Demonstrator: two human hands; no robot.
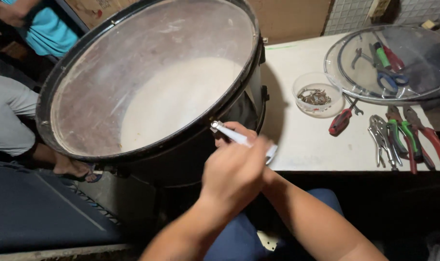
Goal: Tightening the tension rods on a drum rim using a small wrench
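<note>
Drum key: slim, shiny metal rod, its socket end set against the drum's rim at a tuning lug on the near side. Left hand sits on top, fingers curled over the key's handle, back of the hand toward the camera. Right hand lies beneath it, mostly covered; a few fingertips show touching the key's shaft near the rim, but how tightly they hold cannot be told.

Drum: one, large and round, tilted toward the viewer. Black hoop, black shell, translucent skin, scuffed and cloudy, with a pale patch showing through in the lower part. It rests against the edge of a white table.

On the table, outward from the drum: one small round clear plastic tub holding a heap of small metal bits. One red-handled screwdriver just beside it. One clear drum skin, flat, with a metal ring rim; blue-handled scissors and a green and a red handle show through it. Right of the tub, a row of pliers: one bare steel locking pair, one with green grips, two with red.

Far left: another person's grey-sleeved arm and a sandalled foot; a teal shirt above.
</note>
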